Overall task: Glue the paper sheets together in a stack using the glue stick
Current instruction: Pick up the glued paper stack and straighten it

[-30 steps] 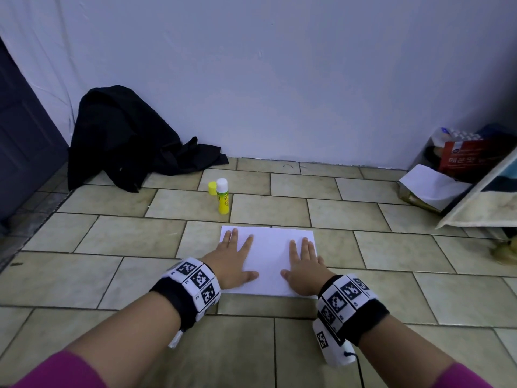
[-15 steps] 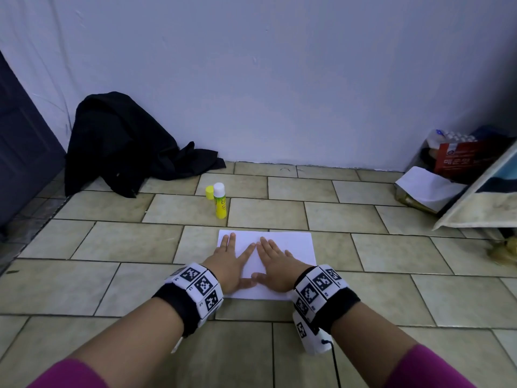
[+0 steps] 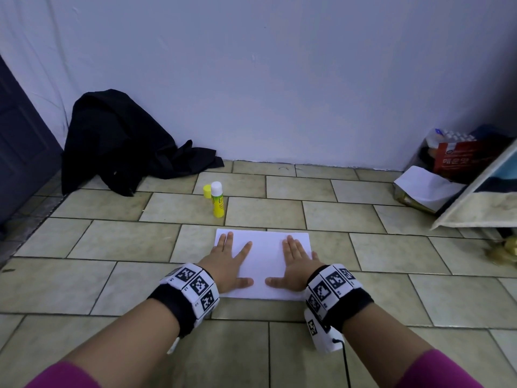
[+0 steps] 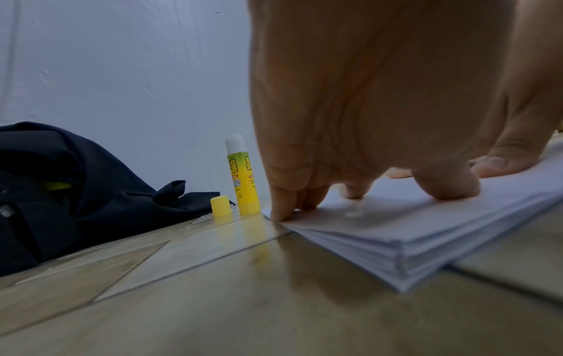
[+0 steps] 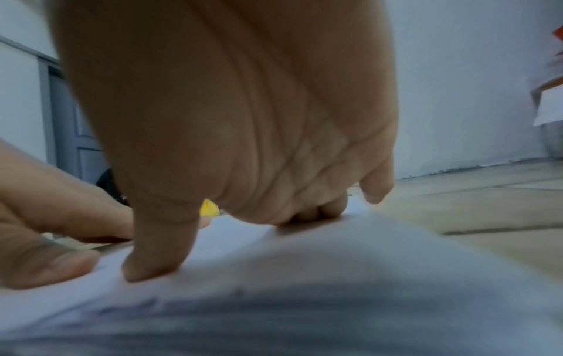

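Observation:
A stack of white paper sheets [image 3: 264,261] lies flat on the tiled floor; its layered edge [image 4: 393,253] shows in the left wrist view. My left hand [image 3: 228,261] presses flat on the stack's left side, fingers straight and spread. My right hand [image 3: 295,263] lies flat on the right side, fingers straight [image 5: 155,262]. Beyond the stack's far left corner a yellow glue stick [image 3: 217,199] stands upright, uncapped, with its white glue exposed [image 4: 242,173]. Its yellow cap [image 3: 207,191] stands beside it on the floor [image 4: 220,206].
A black garment [image 3: 123,144] is heaped against the wall at the back left. A dark door [image 3: 19,152] stands at the far left. At the right, bags and packages [image 3: 461,161] and a leaning board [image 3: 475,208] crowd the corner.
My right hand slid from the right side to the middle of the stack beside the left hand, then back out to the right side. The left hand stayed nearly in place.

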Demonstrator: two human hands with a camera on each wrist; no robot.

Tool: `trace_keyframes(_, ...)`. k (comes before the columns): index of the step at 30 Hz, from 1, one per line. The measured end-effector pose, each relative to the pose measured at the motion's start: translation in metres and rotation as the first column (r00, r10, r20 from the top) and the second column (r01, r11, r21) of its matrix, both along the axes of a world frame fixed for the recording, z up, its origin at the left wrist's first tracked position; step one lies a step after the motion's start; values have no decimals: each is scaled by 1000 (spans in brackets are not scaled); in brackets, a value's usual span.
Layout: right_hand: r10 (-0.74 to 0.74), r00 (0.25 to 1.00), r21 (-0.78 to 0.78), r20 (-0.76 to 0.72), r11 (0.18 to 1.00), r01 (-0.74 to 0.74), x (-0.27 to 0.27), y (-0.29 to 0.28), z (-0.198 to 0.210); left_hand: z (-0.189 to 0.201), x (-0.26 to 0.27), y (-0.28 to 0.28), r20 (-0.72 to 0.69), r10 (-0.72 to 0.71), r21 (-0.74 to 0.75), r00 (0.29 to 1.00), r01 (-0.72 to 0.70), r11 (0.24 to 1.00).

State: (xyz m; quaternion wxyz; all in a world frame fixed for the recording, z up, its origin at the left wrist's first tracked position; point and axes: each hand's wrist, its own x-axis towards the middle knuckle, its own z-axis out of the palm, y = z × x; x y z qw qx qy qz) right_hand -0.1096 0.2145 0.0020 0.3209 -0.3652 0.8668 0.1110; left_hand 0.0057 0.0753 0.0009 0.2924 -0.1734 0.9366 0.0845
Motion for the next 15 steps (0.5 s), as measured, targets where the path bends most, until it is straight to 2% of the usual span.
trace_keyframes(4,-10,999,-5,-38,1000,10,9,-15,8,1,0,2,1,-4,-14,1000,4,1000)
trace_keyframes(8,36,999,-66,30,997,-34,18,-27,14,4,0,3,1,-7,-21,1000,7,1000)
trace_keyframes(15,102,995,-110,21,989,-99,20,-16,-5,0,0,1,-6,4,22,1000,-4,1000)
